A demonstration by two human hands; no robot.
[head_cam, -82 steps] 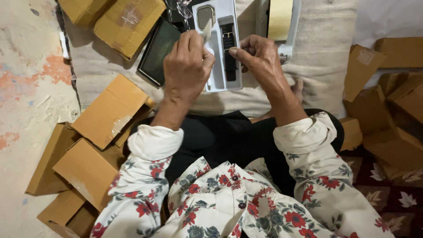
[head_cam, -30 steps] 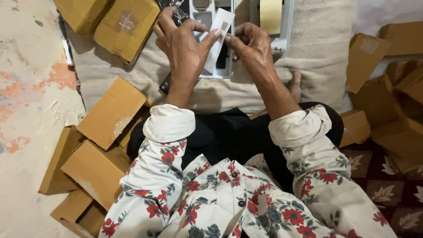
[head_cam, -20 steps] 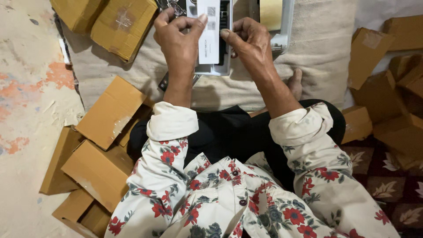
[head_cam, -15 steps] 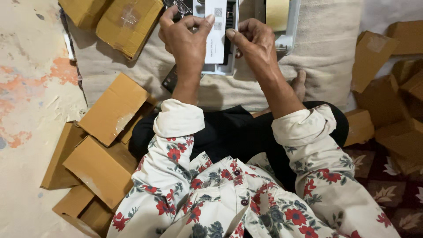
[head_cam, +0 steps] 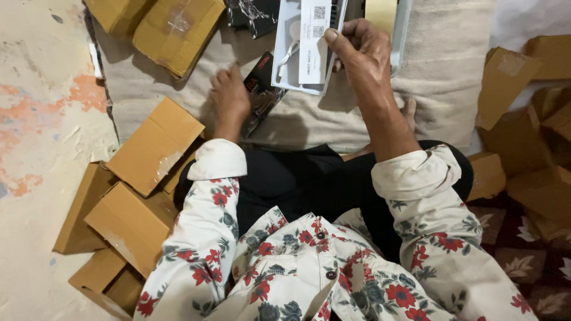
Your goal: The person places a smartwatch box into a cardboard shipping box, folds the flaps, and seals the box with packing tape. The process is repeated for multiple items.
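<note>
Right hand (head_cam: 363, 56) pinches the card (head_cam: 314, 41) over the tray (head_cam: 284, 56); left hand (head_cam: 229, 98), blurred, touches the black box (head_cam: 262, 89), unpacked.

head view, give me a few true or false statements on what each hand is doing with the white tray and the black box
1. The right hand holds the white tray with a white paper card against it. True.
2. The left hand also grips the tray. False: it is down on the black flat box lying on the beige cloth.
3. Folded brown cardboard boxes lie by the person's left side. True.
4. The sleeves are plain blue. False: the sleeves are white with red flowers.
</note>
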